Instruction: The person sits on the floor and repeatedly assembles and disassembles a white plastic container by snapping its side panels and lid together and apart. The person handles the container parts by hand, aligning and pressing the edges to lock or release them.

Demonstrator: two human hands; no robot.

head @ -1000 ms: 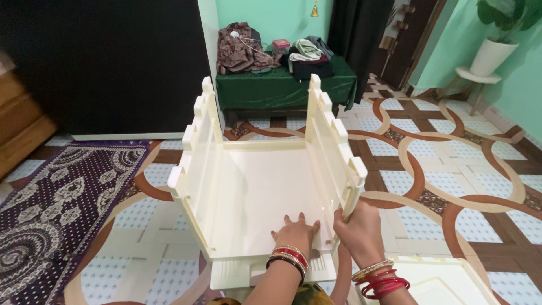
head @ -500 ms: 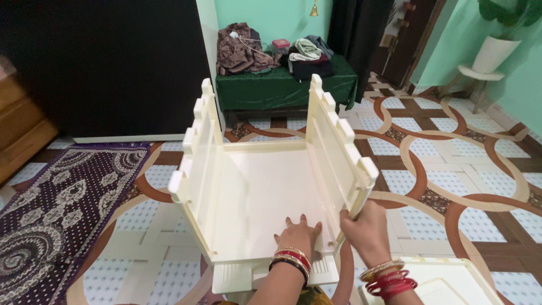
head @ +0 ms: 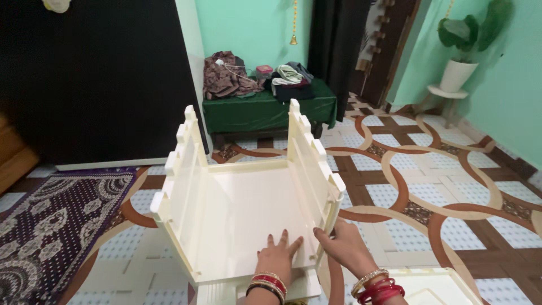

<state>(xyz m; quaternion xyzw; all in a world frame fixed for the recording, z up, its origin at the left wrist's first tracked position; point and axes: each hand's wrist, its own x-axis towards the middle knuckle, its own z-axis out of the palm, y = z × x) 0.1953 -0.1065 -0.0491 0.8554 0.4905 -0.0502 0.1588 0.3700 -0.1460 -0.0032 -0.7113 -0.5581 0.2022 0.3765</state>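
At the far left of the frame, a dark patterned rug lies on the tiled floor, with a black wall behind it. Moving in, the cream plastic unit fills the centre: a flat base panel with 2 upright notched side walls, the left wall and the right wall, open towards the camera. Low centre, the left hand lies flat on the base panel near its front edge, palm down, fingers spread, red and gold bangles on the wrist. Just right of it, the right hand sits at the foot of the right wall's front corner, fingers extended and loosely together, touching that corner; a firm grip cannot be told. Behind the unit, upper centre, a green-covered bench carries heaped clothes. Bottom right, another cream panel lies on the floor. Upper right, a potted plant stands on a small stand by the green wall.
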